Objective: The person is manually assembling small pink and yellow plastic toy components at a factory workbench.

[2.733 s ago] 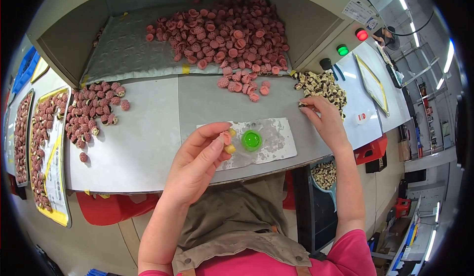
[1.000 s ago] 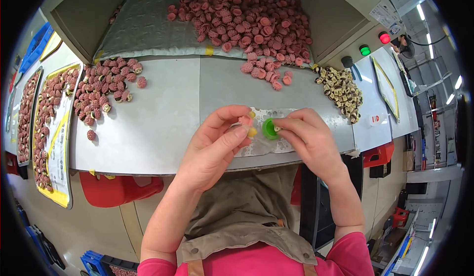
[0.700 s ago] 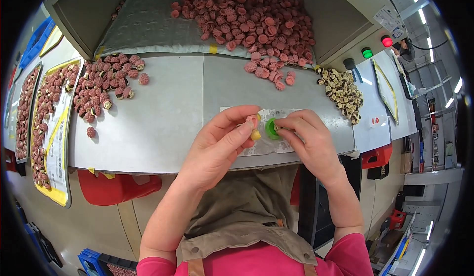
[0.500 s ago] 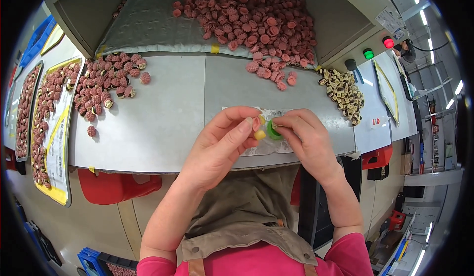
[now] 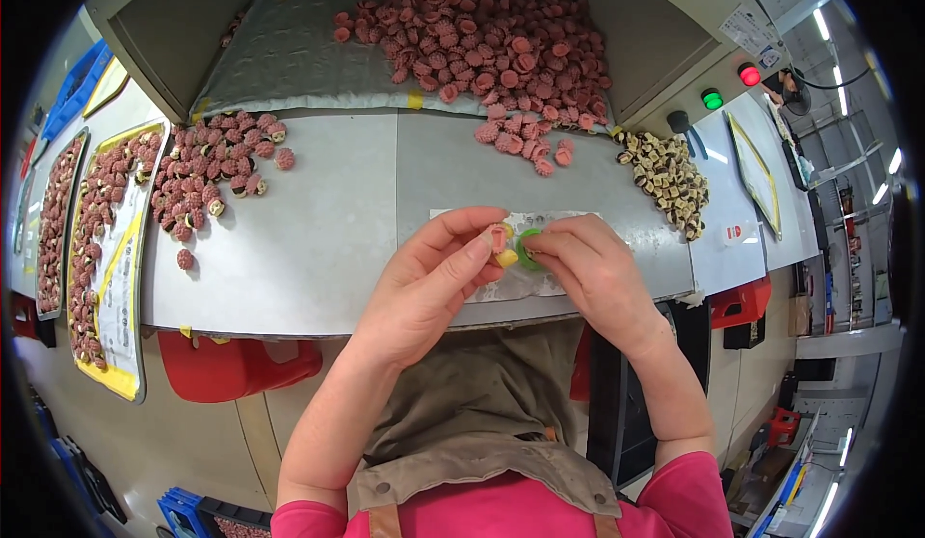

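My left hand [image 5: 434,283] pinches a small pink round part [image 5: 498,238] with a yellow tip between thumb and fingers. My right hand [image 5: 588,268] meets it from the right, its fingertips on a green round fixture [image 5: 525,248] that sits on a pale sheet [image 5: 525,283] near the bench's front edge. Whether the right hand holds a small piece is hidden by its fingers. Both hands touch at the fixture.
A big heap of pink parts [image 5: 482,42] fills the grey recess at the back, with a smaller heap [image 5: 217,172] at left. A pile of cream and dark small pieces [image 5: 665,182] lies at right. Trays of pink parts [image 5: 92,230] line the left; green [image 5: 711,99] and red [image 5: 750,75] buttons sit right.
My right hand came back from the cream and dark pile to the green fixture. My left hand has closed in on the pink part, and both hands now work together there.
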Action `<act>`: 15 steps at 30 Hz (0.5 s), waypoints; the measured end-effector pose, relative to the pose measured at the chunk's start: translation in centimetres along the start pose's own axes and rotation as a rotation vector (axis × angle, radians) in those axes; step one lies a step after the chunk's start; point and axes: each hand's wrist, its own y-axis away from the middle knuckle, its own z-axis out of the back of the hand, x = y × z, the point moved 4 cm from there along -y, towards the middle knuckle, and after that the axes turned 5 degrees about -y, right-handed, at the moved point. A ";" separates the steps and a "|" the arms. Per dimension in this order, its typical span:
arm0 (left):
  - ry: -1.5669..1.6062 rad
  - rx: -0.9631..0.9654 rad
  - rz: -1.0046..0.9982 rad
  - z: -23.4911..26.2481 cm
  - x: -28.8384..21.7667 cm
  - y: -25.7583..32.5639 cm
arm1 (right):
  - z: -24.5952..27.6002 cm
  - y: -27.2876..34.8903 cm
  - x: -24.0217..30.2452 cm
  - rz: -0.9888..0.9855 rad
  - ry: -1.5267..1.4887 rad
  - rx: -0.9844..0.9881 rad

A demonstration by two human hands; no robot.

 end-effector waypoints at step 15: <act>-0.075 0.063 0.019 -0.4 0.3 -0.2 | -0.3 1.2 -0.3 -0.487 -1.129 -0.211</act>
